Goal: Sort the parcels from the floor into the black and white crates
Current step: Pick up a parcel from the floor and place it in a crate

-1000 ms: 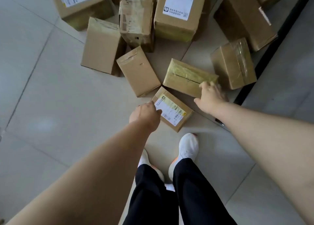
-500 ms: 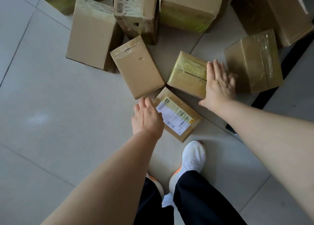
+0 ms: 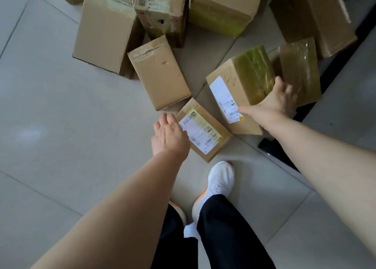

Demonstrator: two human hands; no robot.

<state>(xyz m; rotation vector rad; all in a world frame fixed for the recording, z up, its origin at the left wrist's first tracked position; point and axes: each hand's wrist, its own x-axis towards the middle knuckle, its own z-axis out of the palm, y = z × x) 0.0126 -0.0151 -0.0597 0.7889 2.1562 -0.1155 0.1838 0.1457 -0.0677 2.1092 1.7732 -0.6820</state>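
A taped cardboard parcel (image 3: 240, 89) with a white label on its near side is tipped up off the floor, and my right hand (image 3: 274, 106) grips its right edge, thumb across the label side. A small flat parcel (image 3: 205, 134) with a white and yellow label lies on the floor just in front of my feet. My left hand (image 3: 168, 136) rests on that small parcel's left edge with fingers extended and held together. No crate is in view.
Several more cardboard parcels crowd the floor beyond: a plain one (image 3: 160, 73) touching the small parcel, a taller one (image 3: 105, 28) to its left, a tape-wrapped one (image 3: 299, 69) behind my right hand. A dark strip (image 3: 333, 65) runs along the right. My white shoes (image 3: 217, 183) stand below.
My right hand has tipped the taped parcel up and towards me, so its labelled side now shows. My left hand has slid slightly forward along the small parcel's edge.
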